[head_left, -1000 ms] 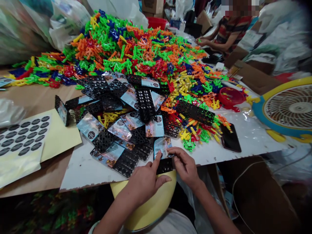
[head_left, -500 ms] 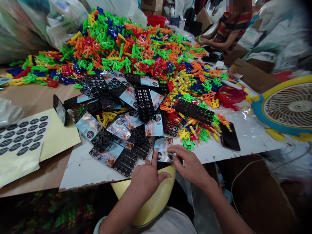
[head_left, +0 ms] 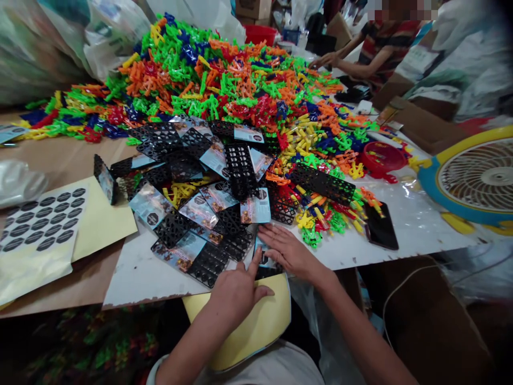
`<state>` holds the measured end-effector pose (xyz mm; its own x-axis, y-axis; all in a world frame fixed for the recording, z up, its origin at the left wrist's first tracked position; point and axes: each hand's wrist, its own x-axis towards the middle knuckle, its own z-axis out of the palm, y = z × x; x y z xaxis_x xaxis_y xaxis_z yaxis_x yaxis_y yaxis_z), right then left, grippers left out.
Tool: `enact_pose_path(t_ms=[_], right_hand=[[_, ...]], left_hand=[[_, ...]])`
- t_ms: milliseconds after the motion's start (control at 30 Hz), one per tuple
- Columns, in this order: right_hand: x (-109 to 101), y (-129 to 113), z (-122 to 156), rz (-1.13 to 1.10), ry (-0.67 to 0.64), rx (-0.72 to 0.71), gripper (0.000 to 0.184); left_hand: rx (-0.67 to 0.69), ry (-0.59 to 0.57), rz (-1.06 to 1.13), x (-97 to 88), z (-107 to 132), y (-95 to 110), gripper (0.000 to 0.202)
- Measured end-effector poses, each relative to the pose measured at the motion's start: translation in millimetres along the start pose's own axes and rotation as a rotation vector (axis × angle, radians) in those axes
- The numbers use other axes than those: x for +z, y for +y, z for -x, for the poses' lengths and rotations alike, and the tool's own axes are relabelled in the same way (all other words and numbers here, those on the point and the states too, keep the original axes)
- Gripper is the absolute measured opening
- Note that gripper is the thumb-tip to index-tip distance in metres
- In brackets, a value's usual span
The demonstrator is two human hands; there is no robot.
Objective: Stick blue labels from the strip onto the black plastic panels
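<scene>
Head: hands (head_left: 236,291) touch a card (head_left: 264,260); red bowl (head_left: 380,170) holds bits (head_left: 378,155).

Illegibly small print on the black octagonal stickers (head_left: 58,220) and the light-blue cards (head_left: 255,208).

Exposure: moderate to dim, tone cool. Light: diffuse, direction indeterminate; shadows soft around printed cards (head_left: 260,208) at dial centre. Glare: white patches on clear film (head_left: 414,193) at 3 o'clock; pale sheen on plastic bag (head_left: 20,184) at 9 o'clock; small glints across toy pile (head_left: 224,80) at 12 o'clock. Dark zones: beneath table (head_left: 132,283) at 4 and 8 o'clock, detail obscured. Edges: fan (head_left: 497,176) stretched at 3 o'clock; black vignette at 2 o'clock. Focus: large bags (head_left: 60,59) at 10 o'clock soft; small card lettering unreadable.
</scene>
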<state>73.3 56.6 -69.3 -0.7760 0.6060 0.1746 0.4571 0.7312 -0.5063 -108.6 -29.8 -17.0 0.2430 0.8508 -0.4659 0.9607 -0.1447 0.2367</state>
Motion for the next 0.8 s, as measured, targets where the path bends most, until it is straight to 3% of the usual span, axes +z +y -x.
enact_pose_path(t_ms=[233,467,567,633,700,800], right_hand=[[8,7,5,0.126,0.027,0.030,0.058],[16,-31,39,0.131,-0.069,-0.005,0.069],[17,-46,55,0.032,-0.090,-0.017,0.063],[19,-50,62,-0.068,0.007,0.082,0.057],[20,-48,65,-0.134,0.219,0.270,0.050],[23,-42,63,-0.144,0.494,0.463,0.035]], left_hand=[[-0.060,0.052,-0.069,22.2,10,1,0.081],[-0.058,0.076,-0.071,30.0,10,1,0.079],[-0.063,0.066,-0.058,26.3,9,2,0.078],[-0.076,0.049,-0.015,22.2,13,-1,0.079],[-0.081,0.039,0.057,17.2,22,-6,0.074],[-0.051,0.036,0.196,9.6,41,-19,0.047]])
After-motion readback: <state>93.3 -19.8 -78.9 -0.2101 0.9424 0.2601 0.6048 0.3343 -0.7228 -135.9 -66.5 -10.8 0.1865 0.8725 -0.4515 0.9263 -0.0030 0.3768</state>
